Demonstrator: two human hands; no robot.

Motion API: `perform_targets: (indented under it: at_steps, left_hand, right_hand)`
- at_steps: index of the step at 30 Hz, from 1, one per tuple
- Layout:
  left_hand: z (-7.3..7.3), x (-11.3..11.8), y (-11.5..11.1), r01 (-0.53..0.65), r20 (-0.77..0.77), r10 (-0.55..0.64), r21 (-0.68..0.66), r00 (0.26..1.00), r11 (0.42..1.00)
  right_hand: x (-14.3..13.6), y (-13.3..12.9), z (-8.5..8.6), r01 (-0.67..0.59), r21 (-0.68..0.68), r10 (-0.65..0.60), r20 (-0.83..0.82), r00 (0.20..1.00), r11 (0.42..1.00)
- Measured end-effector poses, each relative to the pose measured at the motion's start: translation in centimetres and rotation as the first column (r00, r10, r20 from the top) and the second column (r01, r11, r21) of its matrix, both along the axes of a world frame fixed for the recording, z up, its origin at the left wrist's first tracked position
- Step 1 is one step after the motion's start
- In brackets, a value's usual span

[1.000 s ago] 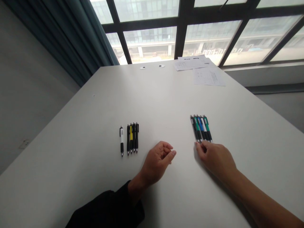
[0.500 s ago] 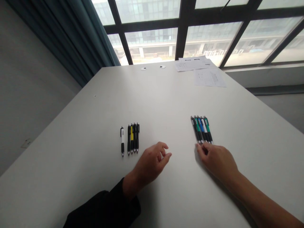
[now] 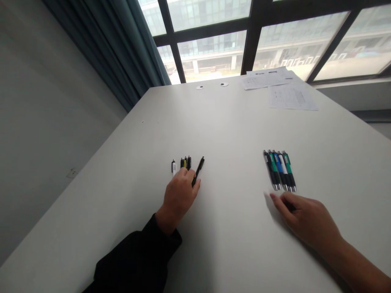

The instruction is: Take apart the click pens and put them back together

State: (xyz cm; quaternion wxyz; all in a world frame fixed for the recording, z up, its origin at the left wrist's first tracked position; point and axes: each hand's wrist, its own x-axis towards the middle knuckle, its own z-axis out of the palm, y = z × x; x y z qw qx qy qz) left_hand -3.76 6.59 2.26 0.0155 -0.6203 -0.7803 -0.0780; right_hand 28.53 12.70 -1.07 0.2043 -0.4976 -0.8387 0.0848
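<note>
Between the thumb and fingers of my left hand (image 3: 180, 193) is a black pen (image 3: 200, 166), tilted and apart from its row. Beneath and beyond that hand stand the tops of several black and yellow pens (image 3: 185, 162), their lower parts hidden by my fingers. A white pen with a black clip (image 3: 174, 167) lies just left of them, partly covered. My right hand (image 3: 305, 215) rests on the table with its fingers curled in and no object visible in them. Just above it lies a side-by-side row of green, blue, white and black pens (image 3: 280, 171).
The white table (image 3: 226, 130) reaches to the window. Printed papers (image 3: 291, 95) lie at its far right, and two round hole covers (image 3: 224, 84) sit near the far edge. A blue curtain (image 3: 122, 49) hangs at the left.
My left hand has moved left onto the dark pens and taken a black pen, pulling its top rightward from the row. My right hand has drawn slightly back from the colored pens. The view has shifted.
</note>
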Motion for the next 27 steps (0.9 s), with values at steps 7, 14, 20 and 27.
perform_targets:
  at_steps: [7,14,20,27]
  left_hand:
    - [-0.4,1.6,-0.3,0.332,0.083,-0.338,0.084,0.937,0.94]
    - [-1.4,5.4,-2.2,0.555,0.436,-0.658,0.353,0.615,0.753]
    - [-1.6,4.9,-1.9,0.263,0.822,-0.454,0.38,0.345,0.887]
    - [-1.0,4.4,-1.3,0.054,0.965,-0.225,0.234,-0.137,0.971]
  right_hand:
    - [-0.3,-0.7,1.0,-0.177,0.037,0.181,-0.162,0.97,0.983]
    - [-0.9,-1.4,1.9,-0.374,-0.119,0.303,-0.389,0.87,0.92]
    - [-0.6,-1.5,1.8,-0.29,-0.269,0.123,-0.503,0.856,0.918]
    - [-0.6,-1.6,1.2,-0.175,-0.473,-0.166,-0.593,0.788,0.863]
